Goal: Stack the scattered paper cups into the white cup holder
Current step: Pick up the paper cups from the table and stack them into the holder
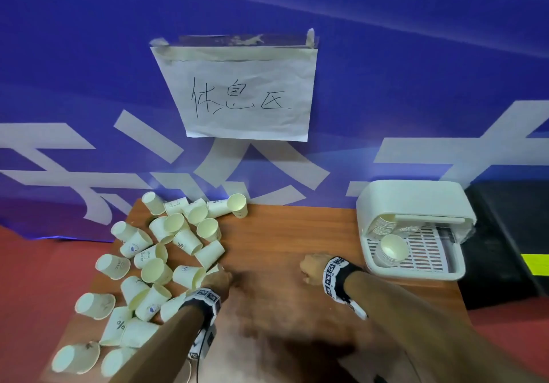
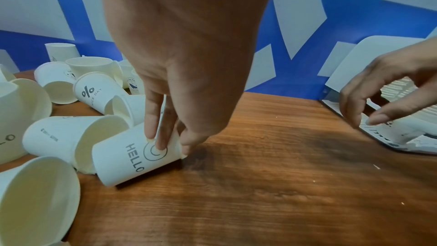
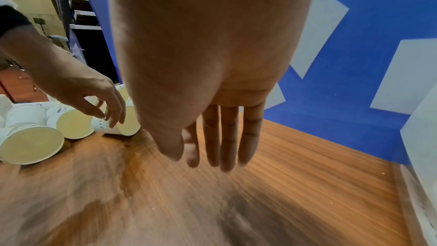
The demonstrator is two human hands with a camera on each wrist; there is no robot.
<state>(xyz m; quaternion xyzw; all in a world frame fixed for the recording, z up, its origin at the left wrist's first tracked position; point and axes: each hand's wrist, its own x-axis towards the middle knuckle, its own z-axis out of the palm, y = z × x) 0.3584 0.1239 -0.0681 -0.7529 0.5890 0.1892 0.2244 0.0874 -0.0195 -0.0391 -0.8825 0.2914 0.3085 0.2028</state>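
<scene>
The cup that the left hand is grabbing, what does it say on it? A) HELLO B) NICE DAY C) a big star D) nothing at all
A: in the left wrist view, the left hand pinches the rim of a paper cup lying on its side on the wooden table, and HELLO is printed along its wall next to a round smile mark.

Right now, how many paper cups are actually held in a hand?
1. The left hand pinches the HELLO cup near its rim, the cup lying on its side on the table at the pile's edge. The right hand is open and empty.
</scene>
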